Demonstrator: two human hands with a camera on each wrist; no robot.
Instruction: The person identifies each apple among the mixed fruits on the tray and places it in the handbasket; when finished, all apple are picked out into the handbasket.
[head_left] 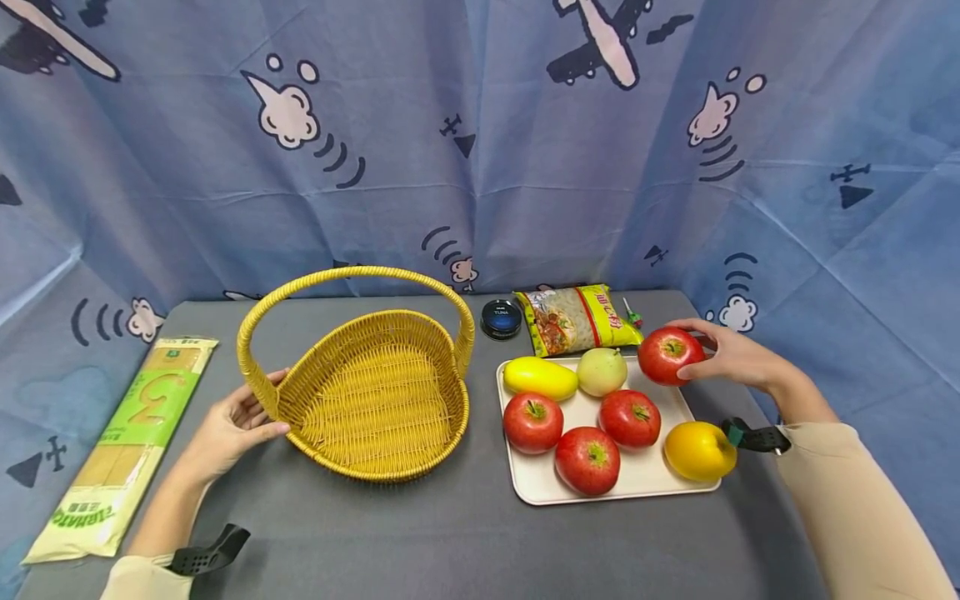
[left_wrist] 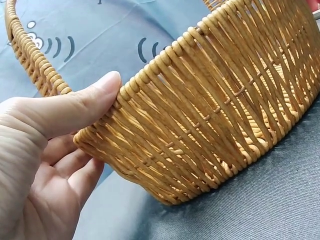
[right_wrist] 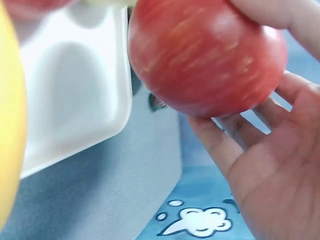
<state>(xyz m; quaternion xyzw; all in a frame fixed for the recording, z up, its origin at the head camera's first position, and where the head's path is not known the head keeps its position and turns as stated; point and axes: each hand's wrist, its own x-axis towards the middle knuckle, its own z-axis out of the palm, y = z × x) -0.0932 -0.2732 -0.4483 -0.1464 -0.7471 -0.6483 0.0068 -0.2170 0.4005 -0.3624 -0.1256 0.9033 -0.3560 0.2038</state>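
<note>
My right hand (head_left: 731,354) grips a red apple (head_left: 670,354) just above the far right corner of the white tray (head_left: 534,483); in the right wrist view the red apple (right_wrist: 205,55) sits between thumb and fingers (right_wrist: 235,150) over the tray's (right_wrist: 75,105) edge. My left hand (head_left: 236,421) holds the left rim of the empty yellow wicker basket (head_left: 375,400), thumb (left_wrist: 85,105) on the woven rim of the basket (left_wrist: 210,100). On the tray lie three red apples, a pale pear (head_left: 602,372), a yellow mango (head_left: 540,377) and a yellow fruit (head_left: 697,450).
A green spaghetti packet (head_left: 127,433) lies along the table's left edge. A tuna tin (head_left: 501,317) and a yellow noodle bag (head_left: 576,318) sit behind the tray. Blue printed cloth (head_left: 480,142) walls the grey table (head_left: 420,533) on three sides.
</note>
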